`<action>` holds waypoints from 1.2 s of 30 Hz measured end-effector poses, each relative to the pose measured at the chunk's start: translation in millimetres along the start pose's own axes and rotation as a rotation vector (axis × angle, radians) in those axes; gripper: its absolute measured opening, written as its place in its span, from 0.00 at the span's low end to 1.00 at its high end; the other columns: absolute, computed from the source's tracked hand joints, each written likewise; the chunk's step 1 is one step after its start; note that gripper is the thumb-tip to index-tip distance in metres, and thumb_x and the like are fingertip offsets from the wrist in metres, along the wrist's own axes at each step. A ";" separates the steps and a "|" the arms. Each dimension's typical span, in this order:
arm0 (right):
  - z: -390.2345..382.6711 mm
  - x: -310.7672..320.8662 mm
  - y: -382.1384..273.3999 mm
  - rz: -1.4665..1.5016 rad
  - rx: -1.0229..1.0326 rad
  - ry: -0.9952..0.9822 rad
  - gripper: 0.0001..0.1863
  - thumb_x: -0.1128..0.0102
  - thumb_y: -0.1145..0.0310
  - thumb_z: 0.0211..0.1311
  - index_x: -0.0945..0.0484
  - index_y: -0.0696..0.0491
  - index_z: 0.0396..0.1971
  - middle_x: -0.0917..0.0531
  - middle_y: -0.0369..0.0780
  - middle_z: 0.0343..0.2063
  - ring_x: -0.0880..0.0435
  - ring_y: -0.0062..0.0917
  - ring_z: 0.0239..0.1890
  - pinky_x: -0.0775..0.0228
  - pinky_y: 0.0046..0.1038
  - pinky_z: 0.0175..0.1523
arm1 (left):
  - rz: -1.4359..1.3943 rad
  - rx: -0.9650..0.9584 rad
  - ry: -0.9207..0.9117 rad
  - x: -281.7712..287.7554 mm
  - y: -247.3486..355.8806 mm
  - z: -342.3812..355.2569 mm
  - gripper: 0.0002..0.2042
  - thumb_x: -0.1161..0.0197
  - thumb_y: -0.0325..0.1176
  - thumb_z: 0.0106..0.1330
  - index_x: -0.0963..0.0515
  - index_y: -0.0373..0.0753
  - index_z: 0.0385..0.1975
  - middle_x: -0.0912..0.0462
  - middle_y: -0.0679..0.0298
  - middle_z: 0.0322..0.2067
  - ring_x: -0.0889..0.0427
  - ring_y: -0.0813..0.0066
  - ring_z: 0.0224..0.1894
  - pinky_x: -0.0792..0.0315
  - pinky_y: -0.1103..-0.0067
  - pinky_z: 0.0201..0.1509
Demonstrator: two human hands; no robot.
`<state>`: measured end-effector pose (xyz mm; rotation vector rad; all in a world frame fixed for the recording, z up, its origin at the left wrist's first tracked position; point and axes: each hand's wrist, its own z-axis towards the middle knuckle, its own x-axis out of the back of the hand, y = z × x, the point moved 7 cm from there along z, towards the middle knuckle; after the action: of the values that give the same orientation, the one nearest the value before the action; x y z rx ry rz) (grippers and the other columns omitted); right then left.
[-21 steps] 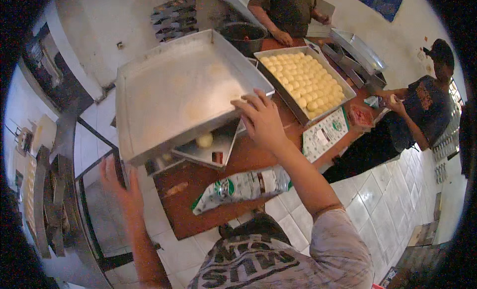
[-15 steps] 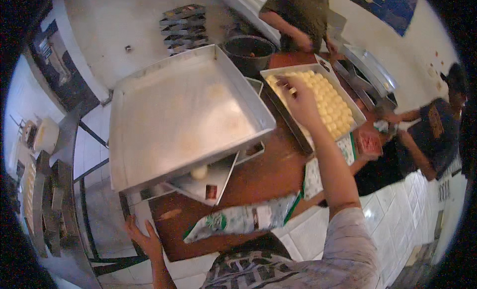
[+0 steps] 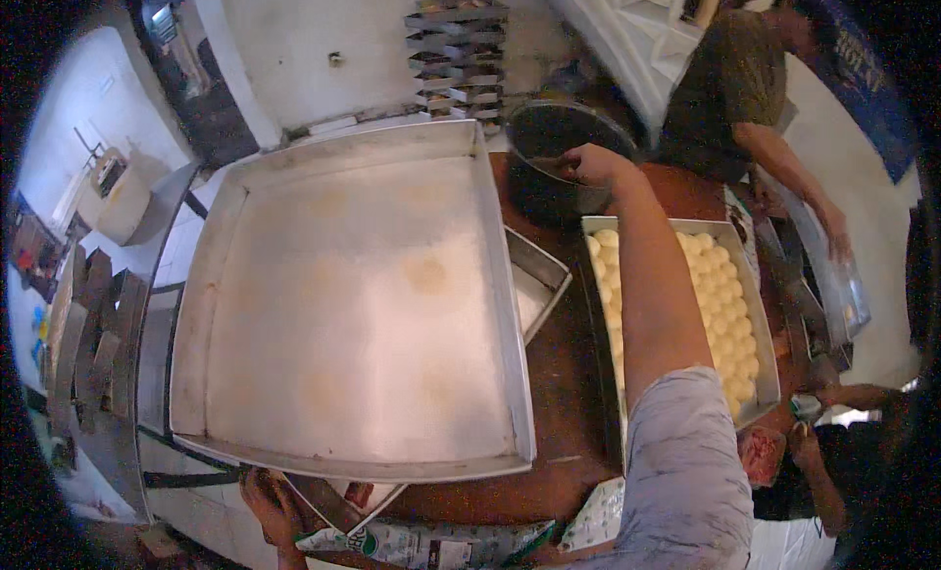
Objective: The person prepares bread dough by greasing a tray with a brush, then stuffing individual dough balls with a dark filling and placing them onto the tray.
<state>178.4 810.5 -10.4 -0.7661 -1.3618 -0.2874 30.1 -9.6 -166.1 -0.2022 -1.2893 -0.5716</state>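
Silver metal makes the large tray (image 3: 343,286), whose bare inside faces up; it lies at nine o'clock of the view and covers partly another tray (image 3: 380,499) under it. The right hand (image 3: 596,166) is at one o'clock, over the near rim of a black bucket (image 3: 551,202). Its fingers are bent and seem close together, but I cannot tell if they are clamped on something. The left hand (image 3: 270,503) is between seven and eight o'clock, just beside the corner of the lower tray; it is blurred and shadowed, so I cannot tell if its fingers are apart or together. At three o'clock, under the right forearm, the tray of dough (image 3: 770,384) carries rows of pale yellow balls (image 3: 730,315). A green-and-white bag (image 3: 456,546) lies at six o'clock, and one co-worker (image 3: 725,95) stands at two o'clock.
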 end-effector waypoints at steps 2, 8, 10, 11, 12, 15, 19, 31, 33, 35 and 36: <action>0.6 -10.9 -36.4 0.046 -0.046 -0.366 0.19 0.43 0.71 0.47 0.21 0.49 0.43 0.17 0.40 0.35 0.21 0.27 0.35 0.31 0.31 0.44 | -0.141 0.069 0.032 17.6 8.1 -6.7 0.24 0.51 0.40 0.66 0.39 0.29 0.56 0.38 0.43 0.56 0.45 0.41 0.61 0.50 0.56 0.64; 1.7 26.2 -21.2 0.301 0.105 0.140 0.11 0.43 0.64 0.56 0.23 0.56 0.35 0.19 0.37 0.31 0.23 0.22 0.33 0.31 0.28 0.40 | -0.180 0.080 0.011 26.9 47.8 7.0 0.22 0.52 0.39 0.66 0.39 0.28 0.54 0.40 0.39 0.56 0.46 0.41 0.61 0.49 0.56 0.63; 0.4 75.6 -3.1 0.378 0.154 0.484 0.12 0.39 0.63 0.54 0.22 0.53 0.36 0.17 0.39 0.32 0.19 0.28 0.36 0.30 0.31 0.46 | -0.233 0.162 -0.016 30.4 58.0 18.0 0.21 0.52 0.39 0.67 0.38 0.29 0.53 0.39 0.40 0.55 0.45 0.42 0.61 0.47 0.57 0.62; -16.0 93.0 -43.9 0.806 0.208 0.578 0.12 0.39 0.64 0.54 0.22 0.55 0.35 0.17 0.40 0.31 0.20 0.25 0.35 0.29 0.27 0.44 | -0.144 0.158 -0.032 33.0 46.9 11.1 0.21 0.52 0.39 0.67 0.36 0.29 0.52 0.38 0.43 0.54 0.44 0.43 0.60 0.46 0.58 0.62; -41.4 106.7 -99.5 0.853 0.346 0.550 0.12 0.38 0.64 0.54 0.22 0.55 0.35 0.17 0.40 0.31 0.20 0.24 0.35 0.29 0.26 0.43 | -0.146 0.184 -0.028 32.5 38.8 4.9 0.21 0.52 0.40 0.67 0.36 0.29 0.52 0.37 0.44 0.54 0.44 0.44 0.61 0.46 0.58 0.62; -85.0 103.9 -207.0 0.856 0.592 0.350 0.12 0.38 0.65 0.53 0.22 0.56 0.36 0.17 0.40 0.31 0.20 0.22 0.34 0.29 0.23 0.41 | -0.157 0.154 -0.044 36.8 45.3 6.6 0.23 0.52 0.42 0.67 0.37 0.30 0.55 0.36 0.44 0.55 0.46 0.46 0.63 0.46 0.60 0.63; -71.4 42.5 -233.3 0.619 0.570 0.047 0.12 0.38 0.68 0.52 0.21 0.56 0.36 0.16 0.39 0.31 0.20 0.22 0.34 0.29 0.23 0.42 | -0.187 0.168 -0.065 34.7 49.3 18.4 0.25 0.49 0.42 0.66 0.39 0.31 0.57 0.38 0.45 0.57 0.42 0.47 0.62 0.47 0.62 0.65; -245.4 26.1 -289.3 0.626 0.403 -0.515 0.06 0.45 0.78 0.54 0.23 0.59 0.32 0.18 0.42 0.39 0.21 0.25 0.44 0.32 0.23 0.50 | -0.239 -0.154 0.471 151.8 56.8 68.4 0.24 0.45 0.37 0.63 0.38 0.38 0.58 0.41 0.52 0.61 0.51 0.46 0.66 0.55 0.57 0.67; -234.9 21.1 -294.5 0.548 0.403 -0.349 0.06 0.45 0.77 0.54 0.23 0.59 0.32 0.18 0.42 0.38 0.22 0.26 0.44 0.33 0.24 0.51 | -0.211 -0.360 0.500 174.2 92.7 93.5 0.22 0.43 0.37 0.61 0.34 0.40 0.56 0.39 0.53 0.60 0.52 0.44 0.66 0.57 0.54 0.66; -246.8 4.9 -332.9 0.752 0.426 -0.383 0.06 0.44 0.75 0.54 0.23 0.59 0.32 0.18 0.42 0.39 0.22 0.26 0.44 0.33 0.24 0.51 | -0.238 -0.505 0.453 181.2 115.5 108.0 0.20 0.40 0.37 0.58 0.28 0.42 0.50 0.35 0.55 0.58 0.50 0.43 0.65 0.57 0.51 0.66; -267.1 -4.6 -370.3 0.666 0.582 -0.596 0.06 0.46 0.76 0.55 0.23 0.59 0.32 0.19 0.42 0.39 0.22 0.26 0.45 0.34 0.25 0.52 | -0.264 -0.563 0.417 181.9 121.5 109.8 0.18 0.39 0.37 0.56 0.26 0.42 0.48 0.32 0.57 0.56 0.47 0.44 0.64 0.57 0.51 0.66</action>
<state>159.9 368.2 101.2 -0.7823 -1.5338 0.8905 28.2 90.4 57.3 -0.3573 -0.7307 -1.1368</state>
